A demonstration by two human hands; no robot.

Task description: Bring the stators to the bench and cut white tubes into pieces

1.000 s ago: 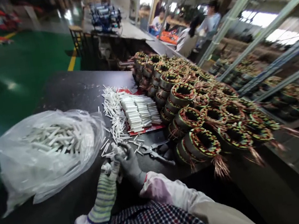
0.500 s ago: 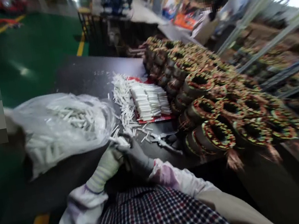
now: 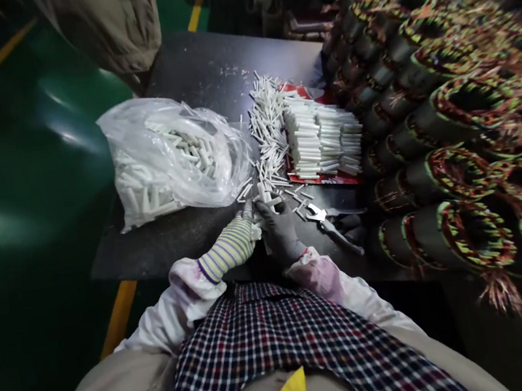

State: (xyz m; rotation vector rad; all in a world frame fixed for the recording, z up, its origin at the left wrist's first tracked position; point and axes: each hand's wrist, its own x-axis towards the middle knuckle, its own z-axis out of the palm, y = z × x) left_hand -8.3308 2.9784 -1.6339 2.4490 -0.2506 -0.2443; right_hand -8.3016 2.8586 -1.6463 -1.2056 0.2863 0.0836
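At the table's near edge my two gloved hands meet. My left hand (image 3: pixel 240 235), in a striped glove, is closed around short white tubes, partly hidden by its fingers. My right hand (image 3: pixel 279 229), in a dark grey glove, grips white tubes (image 3: pixel 268 197) between thumb and fingers. Just beyond lies a pile of loose white tubes (image 3: pixel 267 128). To its right, neatly stacked white tubes (image 3: pixel 314 137) rest on a red sheet (image 3: pixel 352 177). A clear plastic bag (image 3: pixel 160 152) full of thicker white tubes stands left of the pile.
Pliers (image 3: pixel 330 224) lie right of my right hand. Rows of wire-wound motor stators (image 3: pixel 475 234) fill the right side, copper ends sticking out. The dark tabletop (image 3: pixel 200 60) carries small white scraps. Another person's clothed leg (image 3: pixel 115 27) shows at the far left edge.
My view has tilted down and swung left, so the table sits further right and higher. Both hands stay together at the table edge, still holding white tubes.
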